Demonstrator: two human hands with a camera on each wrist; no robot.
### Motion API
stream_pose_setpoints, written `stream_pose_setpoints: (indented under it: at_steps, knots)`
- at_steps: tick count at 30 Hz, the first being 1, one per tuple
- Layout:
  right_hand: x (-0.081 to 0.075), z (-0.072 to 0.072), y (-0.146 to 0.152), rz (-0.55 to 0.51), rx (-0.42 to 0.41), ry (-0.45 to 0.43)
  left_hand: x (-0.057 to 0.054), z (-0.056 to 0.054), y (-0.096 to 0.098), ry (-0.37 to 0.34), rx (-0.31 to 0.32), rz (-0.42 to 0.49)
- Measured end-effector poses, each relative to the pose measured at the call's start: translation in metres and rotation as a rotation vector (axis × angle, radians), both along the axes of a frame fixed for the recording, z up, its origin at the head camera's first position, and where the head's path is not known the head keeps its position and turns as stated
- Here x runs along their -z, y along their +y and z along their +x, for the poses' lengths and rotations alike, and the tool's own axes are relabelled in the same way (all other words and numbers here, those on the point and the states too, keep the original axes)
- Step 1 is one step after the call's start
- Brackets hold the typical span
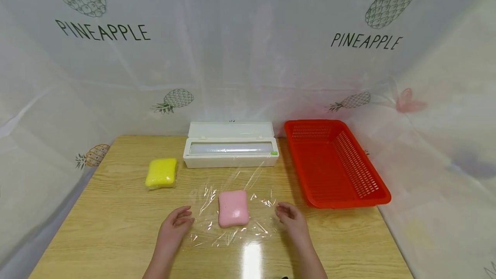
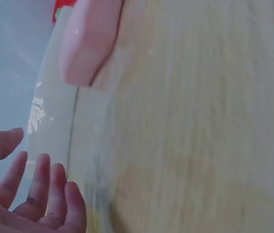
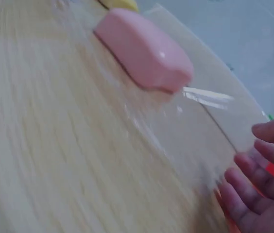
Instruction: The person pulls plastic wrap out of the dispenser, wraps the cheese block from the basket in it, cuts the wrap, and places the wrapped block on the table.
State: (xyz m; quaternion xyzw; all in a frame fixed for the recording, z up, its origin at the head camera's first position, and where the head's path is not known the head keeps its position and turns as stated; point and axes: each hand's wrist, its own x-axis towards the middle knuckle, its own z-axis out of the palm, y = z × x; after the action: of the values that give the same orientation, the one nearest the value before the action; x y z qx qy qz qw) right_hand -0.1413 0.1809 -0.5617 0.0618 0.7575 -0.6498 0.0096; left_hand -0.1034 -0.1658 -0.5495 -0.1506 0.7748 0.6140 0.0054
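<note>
A pink, rounded square block (image 1: 233, 209) lies on a sheet of clear plastic wrap (image 1: 207, 231) spread on the table; its exact kind cannot be told. My left hand (image 1: 176, 222) is beside the wrap's left edge, fingers loosely bent and thumb apart. On the opposite side, my right hand (image 1: 291, 218) is at the wrap's right edge with relaxed, spread fingers. Neither wrist view shows anything pinched between left fingers (image 2: 39, 182) or right fingers (image 3: 258, 177). Whether fingertips touch the film cannot be told.
Behind the wrap stands a white plastic-wrap dispenser (image 1: 231, 161), lid raised, roll visible, with a green slider (image 1: 274, 153). A yellow block (image 1: 161, 173) in clear film sits at left. A red basket (image 1: 300, 165) occupies the right side of the wooden table (image 1: 104, 227). Printed curtains surround the table.
</note>
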Motion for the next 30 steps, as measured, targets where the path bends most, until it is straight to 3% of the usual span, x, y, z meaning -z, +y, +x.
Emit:
stream_pose_setpoints:
  at_steps: [6,12,18,24,30]
  knots:
    - [0.005,0.013,0.023,0.038,-0.022,-0.051,0.004,0.018,-0.023,-0.103,-0.017,-0.116]
    - [0.008,0.015,0.027,0.21,-0.217,-0.024,0.002,0.033,-0.026,-0.165,0.016,-0.189]
    - [0.011,0.015,0.025,0.46,-0.312,0.066,0.002,0.036,-0.02,-0.131,0.126,-0.265]
    - [0.009,0.016,0.02,0.513,-0.321,0.079,0.006,0.034,-0.017,-0.056,0.257,-0.447]
    - [0.008,0.016,0.021,0.572,-0.335,0.13,0.01,0.034,-0.017,0.028,0.27,-0.579]
